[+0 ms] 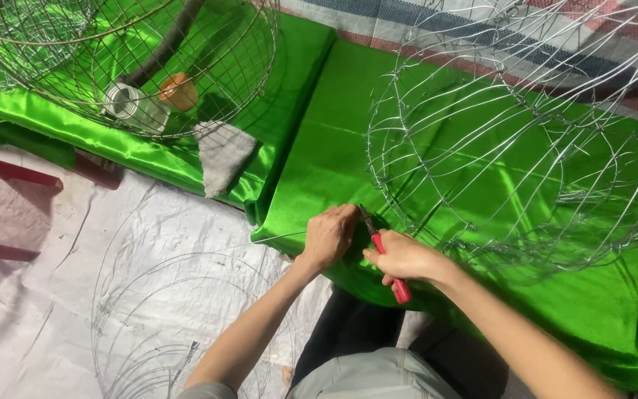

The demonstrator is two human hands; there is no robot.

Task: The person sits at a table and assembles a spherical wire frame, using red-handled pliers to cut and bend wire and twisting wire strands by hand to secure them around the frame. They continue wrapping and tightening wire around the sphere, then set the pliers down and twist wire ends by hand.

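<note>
Green satin cloth (pixel 334 148) covers the bench; two wire frames (pixel 526 133) stand there. Right hand (pixel 402 257) grips one red-handled pliers (pixel 385 255); left hand (pixel 328 235) closed, pinching one wire (pixel 282 236).

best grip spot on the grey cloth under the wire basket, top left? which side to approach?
Probably the free corner of the grey cloth, the part that drapes over the green fabric's near edge. Come from the floor side, below and in front: the wire basket covers its upper end, while the hanging end is clear.

Pliers (pixel 391 267): red handles. Cloth (pixel 334 148): bright glossy green; wire frame (pixel 511 133): silver. Floor sheet (pixel 60 244): white; folded rag (pixel 223 157): grey; rear fabric (pixel 481 29): striped red, blue and white.
</note>
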